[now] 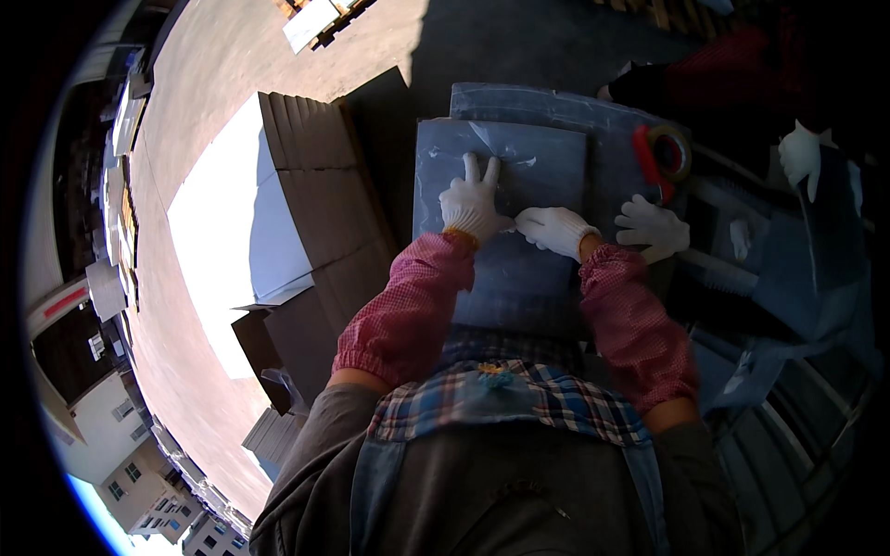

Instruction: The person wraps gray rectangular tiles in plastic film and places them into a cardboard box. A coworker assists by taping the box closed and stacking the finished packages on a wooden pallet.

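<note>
A dark blue-grey flat panel (528, 278) with a crinkled, film-like surface lies in front of me. My left hand (475, 199), in a white knit glove, rests on it with fingers spread, two of them pointing away from me. Close beside its thumb is my right hand (554, 230), also gloved, its fingers drawn together over the panel. Whatever those fingertips might hold is too small or hidden to make out. Under the panel's far side, a second dark sheet (519, 97) sticks out. A red tape dispenser (656, 162) with a roll of tape sits to the right.
White gloves show at right: one (652, 227) near the dispenser, another (803, 157) farther out; whether hands fill them is unclear. A person's red sleeve (732, 69) is at far right. Stacked cardboard (320, 176) stands left, an open carton (264, 347) nearer. A pallet (324, 23) lies beyond.
</note>
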Demonstrator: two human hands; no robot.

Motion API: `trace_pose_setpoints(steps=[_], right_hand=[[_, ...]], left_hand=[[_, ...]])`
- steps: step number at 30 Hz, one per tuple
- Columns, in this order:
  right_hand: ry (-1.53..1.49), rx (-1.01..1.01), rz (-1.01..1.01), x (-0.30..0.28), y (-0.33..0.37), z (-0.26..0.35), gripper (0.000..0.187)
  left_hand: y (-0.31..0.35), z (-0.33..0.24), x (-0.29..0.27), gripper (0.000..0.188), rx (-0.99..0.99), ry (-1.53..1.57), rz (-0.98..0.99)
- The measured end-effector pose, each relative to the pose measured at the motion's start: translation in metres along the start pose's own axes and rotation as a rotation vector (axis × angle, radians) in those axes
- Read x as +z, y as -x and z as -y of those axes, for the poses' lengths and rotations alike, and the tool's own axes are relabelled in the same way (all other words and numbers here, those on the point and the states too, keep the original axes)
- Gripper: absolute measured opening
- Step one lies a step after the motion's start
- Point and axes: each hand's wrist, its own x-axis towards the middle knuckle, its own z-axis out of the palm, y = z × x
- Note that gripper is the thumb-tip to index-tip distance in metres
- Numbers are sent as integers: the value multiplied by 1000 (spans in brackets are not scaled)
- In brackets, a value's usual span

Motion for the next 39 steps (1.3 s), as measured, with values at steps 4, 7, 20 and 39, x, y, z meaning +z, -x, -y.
trace_pose_setpoints(steps=[4,7,20,39], right_hand=[[209,-27,-123,13,32,-16,43],[485,55,-257,18,45,-3,57],[1007,-73,-97,-16,36,52,113],[892,203,-124,-19,30,45,135]], left_hand=[[1,4,-4,120,15,-3,25],[1,5,-8,121,38,-29,46],[1,17,-6,124,55,-20,41],[-14,86,-24,133,76,-116,83]])
